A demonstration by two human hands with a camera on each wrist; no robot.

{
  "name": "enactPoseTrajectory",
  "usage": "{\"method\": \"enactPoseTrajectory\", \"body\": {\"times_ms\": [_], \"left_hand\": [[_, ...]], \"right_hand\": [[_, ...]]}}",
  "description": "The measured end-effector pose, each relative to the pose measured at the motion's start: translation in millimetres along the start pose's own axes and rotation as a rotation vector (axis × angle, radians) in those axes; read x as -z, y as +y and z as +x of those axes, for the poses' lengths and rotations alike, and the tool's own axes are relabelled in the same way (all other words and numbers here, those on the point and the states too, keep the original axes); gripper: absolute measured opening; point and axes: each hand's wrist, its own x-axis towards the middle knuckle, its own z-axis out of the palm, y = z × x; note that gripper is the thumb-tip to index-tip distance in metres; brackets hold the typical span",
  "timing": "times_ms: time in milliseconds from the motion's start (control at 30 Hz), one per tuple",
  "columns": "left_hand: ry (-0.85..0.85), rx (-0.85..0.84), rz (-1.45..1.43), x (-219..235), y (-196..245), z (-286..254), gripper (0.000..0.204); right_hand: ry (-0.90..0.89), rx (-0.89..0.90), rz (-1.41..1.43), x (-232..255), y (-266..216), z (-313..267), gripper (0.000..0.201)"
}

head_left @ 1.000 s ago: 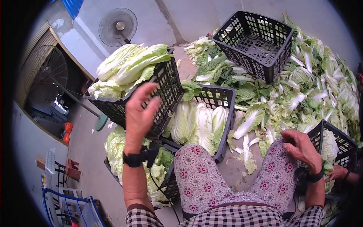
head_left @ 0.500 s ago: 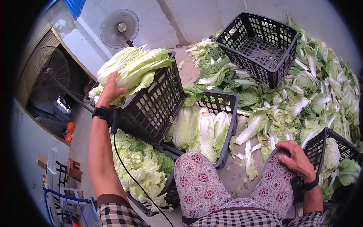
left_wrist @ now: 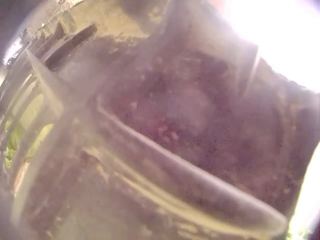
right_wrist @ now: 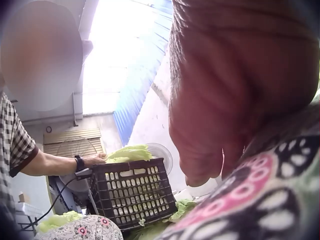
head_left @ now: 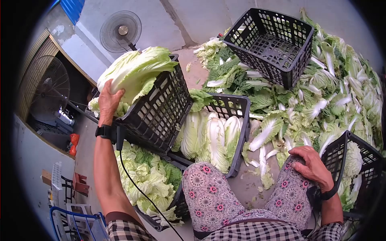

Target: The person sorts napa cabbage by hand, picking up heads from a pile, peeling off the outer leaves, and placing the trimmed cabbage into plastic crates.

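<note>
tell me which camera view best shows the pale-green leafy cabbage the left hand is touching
The head view: the pale-green leafy cabbage shows large and clear, with the left hand against it. The right wrist view shows it smaller, above the black plastic latticed crate; the left wrist view is too blurred to make it out.

We have a large Chinese cabbage (head_left: 138, 72) under our left hand (head_left: 109, 101), fingers and thumb spread against its near end. It is pale green, whitish along the ribs, with loose, frilled outer leaves that look whole. It lies on its side atop the heap in the raised black crate (head_left: 163, 110), bulging above the rim, its leafy end pointing away from us toward the crate's far right corner. Its underside is hidden from us.
</note>
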Motion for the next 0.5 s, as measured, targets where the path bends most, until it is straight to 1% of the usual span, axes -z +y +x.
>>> {"method": "enactPoseTrajectory", "body": {"times_ms": [33, 67, 133, 200, 233, 300, 333, 367, 467, 500], "left_hand": [[0.132, -0.102, -0.043, 0, -6, 5, 0.056], [0.182, -0.133, -0.124, 13, 12, 3, 0.054], [0.273, -0.120, -0.135, 33, 29, 11, 0.053], [0.341, -0.144, -0.205, 54, 51, 11, 0.054], [0.384, -0.194, -0.251, 61, 58, 11, 0.055], [0.421, -0.237, -0.430, 73, 80, 2, 0.055], [0.437, -0.257, -0.522, 79, 93, -5, 0.055], [0.436, -0.274, -0.506, 88, 105, -12, 0.056], [0.249, -0.348, -0.580, 109, 149, -41, 0.056], [0.262, -0.498, -0.482, 112, 162, -50, 0.056]], "right_hand": [[0.003, 0.001, -0.005, 0, -1, 0, 0.039], [0.006, 0.003, -0.008, -1, -2, 0, 0.039], [0.019, -0.004, -0.025, -3, -3, -1, 0.039], [0.033, -0.006, -0.032, -4, -3, -2, 0.039], [0.041, -0.006, -0.028, -4, -4, -2, 0.038], [0.052, 0.005, -0.034, -6, -3, -3, 0.039], [0.055, 0.016, -0.047, -6, -2, -3, 0.039], [0.056, 0.027, -0.060, -5, -2, -5, 0.040], [0.134, -0.191, 0.331, 0, -11, -13, 0.044], [0.159, -0.240, 0.379, 5, -9, -17, 0.055]]}}
